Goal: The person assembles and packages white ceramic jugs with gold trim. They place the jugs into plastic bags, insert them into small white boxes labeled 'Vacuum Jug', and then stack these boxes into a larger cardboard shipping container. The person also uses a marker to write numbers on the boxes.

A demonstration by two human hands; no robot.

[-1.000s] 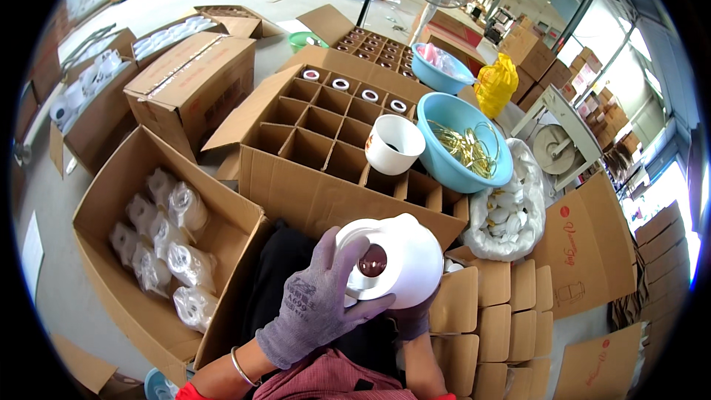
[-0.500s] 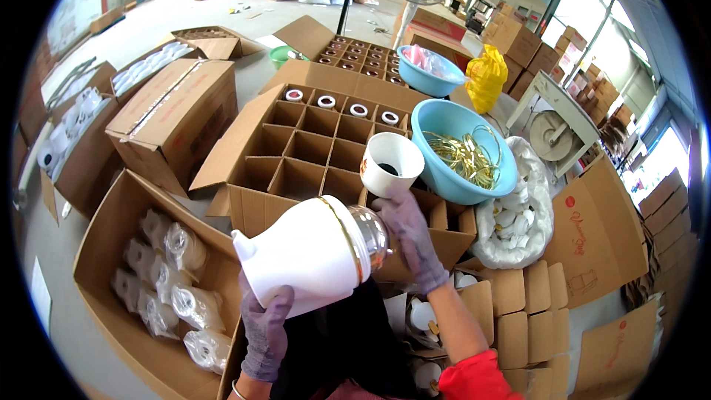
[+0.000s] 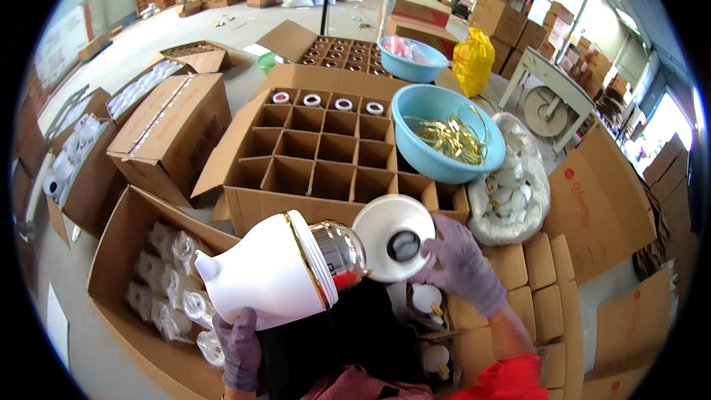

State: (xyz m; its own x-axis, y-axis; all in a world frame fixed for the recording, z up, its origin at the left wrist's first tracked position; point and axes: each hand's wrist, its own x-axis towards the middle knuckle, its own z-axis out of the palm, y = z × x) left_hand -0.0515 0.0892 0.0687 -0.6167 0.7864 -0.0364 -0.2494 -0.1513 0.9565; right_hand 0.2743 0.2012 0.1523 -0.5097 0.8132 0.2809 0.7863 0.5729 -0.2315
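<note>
Gloved hands grasp one piece each: the left hand [image 3: 239, 352] clasps the tilted white shell [image 3: 263, 274] from below, seemingly to bear its weight and leave the silvery liner [image 3: 342, 248] exposed; the right hand [image 3: 466, 270] pinches the white cup [image 3: 379, 224] by its rim, mouth upward, just beside the liner. Beyond, a divided carton [image 3: 255, 204] holds white-ringed pieces [image 3: 312, 100] in its back row; a blue basin [image 3: 444, 172] holds gold strips [image 3: 452, 137]; the left-hand carton [image 3: 111, 248], wrapped white parts [image 3: 174, 289].

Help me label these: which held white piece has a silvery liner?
The spouted body in the left hand: a silvery liner protrudes; the cup in the right hand shows none.
</note>
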